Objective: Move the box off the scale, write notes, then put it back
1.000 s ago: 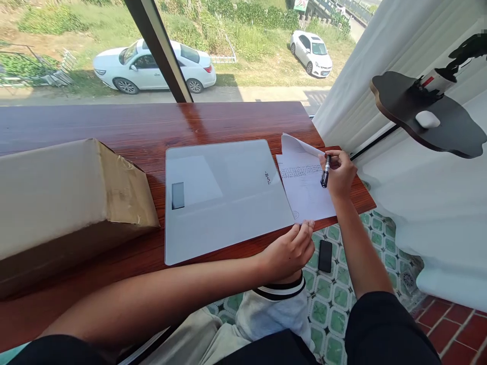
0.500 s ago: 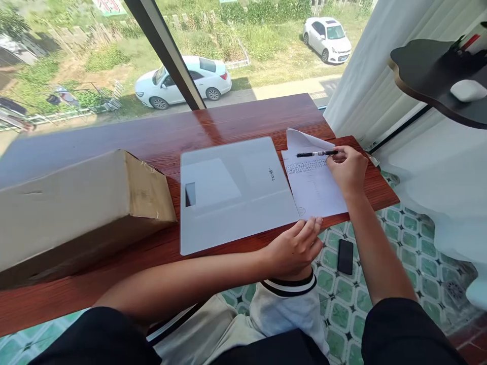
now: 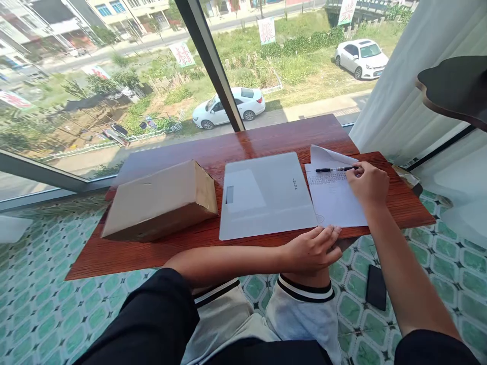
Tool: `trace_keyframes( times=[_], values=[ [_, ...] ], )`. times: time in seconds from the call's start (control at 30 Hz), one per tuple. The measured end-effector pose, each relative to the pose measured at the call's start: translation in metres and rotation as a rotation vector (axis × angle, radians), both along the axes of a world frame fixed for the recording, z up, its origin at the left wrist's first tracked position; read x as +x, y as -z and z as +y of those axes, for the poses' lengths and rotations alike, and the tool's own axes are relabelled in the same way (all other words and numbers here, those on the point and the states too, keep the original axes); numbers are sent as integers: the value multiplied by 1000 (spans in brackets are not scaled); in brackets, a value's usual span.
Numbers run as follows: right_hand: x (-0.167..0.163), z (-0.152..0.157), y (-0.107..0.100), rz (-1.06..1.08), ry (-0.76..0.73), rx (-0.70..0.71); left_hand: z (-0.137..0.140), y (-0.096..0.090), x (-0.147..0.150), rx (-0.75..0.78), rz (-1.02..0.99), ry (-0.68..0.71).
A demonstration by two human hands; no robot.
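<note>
Wooden table point(image 3: 266, 139) runs below the window. Cardboard box point(image 3: 162, 203) lies at its left end; grey flat pad point(image 3: 266, 195) at centre. Printed paper sheet point(image 3: 337, 200) sits just right of the pad. Left hand point(image 3: 314, 248), fingers loosely extended, rests at the sheet's near edge. Right hand point(image 3: 368, 183) pinches 1 black pen point(image 3: 335, 169) lying across the sheet's top. Phone point(image 3: 376, 287) on tiled floor.

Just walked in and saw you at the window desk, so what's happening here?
A person sits at a wooden table. Their right hand rests on a printed sheet of paper and touches a black pen lying across its top. The left hand sits at the table's near edge by the sheet's corner. A flat white scale and a cardboard box lie alongside.
</note>
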State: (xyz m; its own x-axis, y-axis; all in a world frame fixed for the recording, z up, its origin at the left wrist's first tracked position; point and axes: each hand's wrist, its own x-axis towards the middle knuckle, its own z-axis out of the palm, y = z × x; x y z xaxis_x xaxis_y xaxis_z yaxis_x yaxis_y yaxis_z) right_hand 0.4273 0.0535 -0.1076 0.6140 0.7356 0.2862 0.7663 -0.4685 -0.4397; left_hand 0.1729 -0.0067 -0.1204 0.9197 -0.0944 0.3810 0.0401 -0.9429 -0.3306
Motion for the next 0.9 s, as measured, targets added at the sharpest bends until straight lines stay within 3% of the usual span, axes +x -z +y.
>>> trace_keyframes(
  times=[0.23,0.43,0.63,0.9],
  values=[
    [-1,0,0,-69,24,-120,5,-1,-1,-31,14,44],
    [0,2,3,-111,47,-127,18,-11,-15,-16,20,167],
    [-1,1,2,-171,31,-144,30,-25,-59,48,-82,231],
    [-3,-1,-4,-160,10,-168,46,-43,-128,194,-187,77]
  ],
)
